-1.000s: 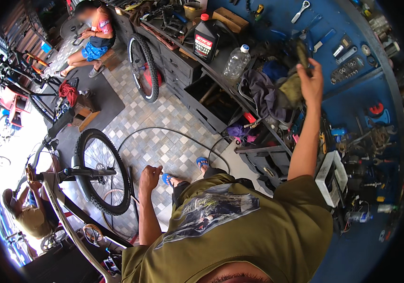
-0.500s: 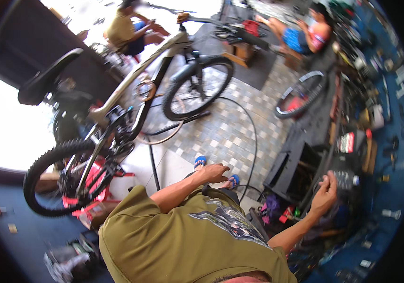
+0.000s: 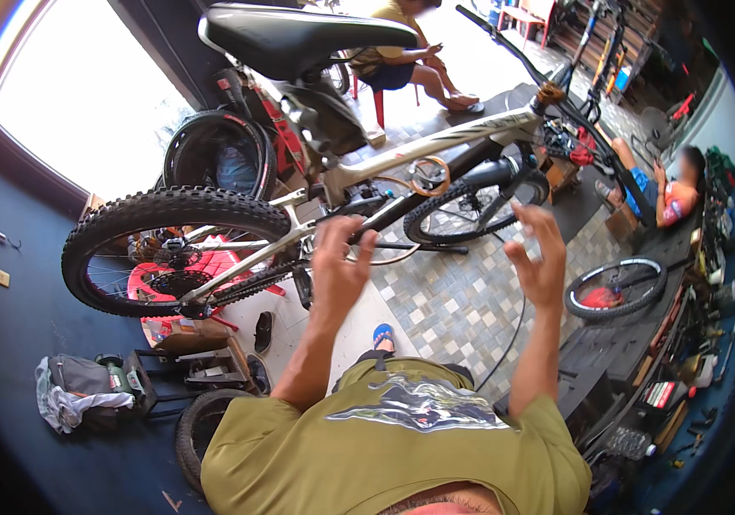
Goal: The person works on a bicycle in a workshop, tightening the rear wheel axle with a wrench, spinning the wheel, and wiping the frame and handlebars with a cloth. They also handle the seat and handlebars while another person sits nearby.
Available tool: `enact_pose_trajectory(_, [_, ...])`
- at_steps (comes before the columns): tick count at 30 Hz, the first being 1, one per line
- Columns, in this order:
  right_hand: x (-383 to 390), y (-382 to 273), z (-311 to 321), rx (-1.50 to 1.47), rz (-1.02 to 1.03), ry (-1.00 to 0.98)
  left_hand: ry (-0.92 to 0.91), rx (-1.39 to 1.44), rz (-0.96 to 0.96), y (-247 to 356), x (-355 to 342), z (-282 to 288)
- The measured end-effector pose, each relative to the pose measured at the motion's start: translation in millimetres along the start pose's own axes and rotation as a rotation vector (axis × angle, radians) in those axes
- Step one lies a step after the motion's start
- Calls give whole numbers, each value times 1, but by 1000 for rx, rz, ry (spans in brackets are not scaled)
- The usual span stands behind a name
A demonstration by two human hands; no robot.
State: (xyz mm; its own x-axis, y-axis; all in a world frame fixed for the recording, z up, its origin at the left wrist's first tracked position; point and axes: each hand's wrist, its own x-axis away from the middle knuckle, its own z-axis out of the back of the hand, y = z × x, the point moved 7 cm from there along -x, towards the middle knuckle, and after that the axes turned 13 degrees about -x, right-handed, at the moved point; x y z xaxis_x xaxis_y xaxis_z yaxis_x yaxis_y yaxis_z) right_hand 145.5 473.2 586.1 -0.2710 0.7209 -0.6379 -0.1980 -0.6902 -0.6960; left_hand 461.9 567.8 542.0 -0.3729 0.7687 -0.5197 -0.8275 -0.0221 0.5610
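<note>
your left hand (image 3: 339, 270) and right hand (image 3: 541, 262) look empty, fingers curved and wide, bike (image 3: 436, 150) ahead and to your left, so a careless left-hand swing could knock it, and stepping onto the black hose (image 3: 505, 356) could trip you.

Pale-framed mountain bike (image 3: 445, 148), upright, rear wheel (image 3: 180, 257) at left (its tyre (image 3: 170, 203) deeply knobbed), front wheel (image 3: 476, 206) farther right, black saddle (image 3: 307, 39) left, dark handlebar (image 3: 505, 43) at far end.
</note>
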Motion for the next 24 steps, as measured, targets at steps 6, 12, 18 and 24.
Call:
enact_pose_trajectory(6, [-179,39,-117,-720,121,145,304,103,1,16,-88,75])
enact_pose_trajectory(12, [-272,41,-201,-1657,263,82,394,-47,31,36,-116,69])
enact_pose_trajectory(18, [-299,3,-207,-2279,267,-275,523,-374,178,58,-131,67])
enact_pose_trajectory(24, [-296,-4,-206,-2332,268,-147,623,-608,309,75,-135,67])
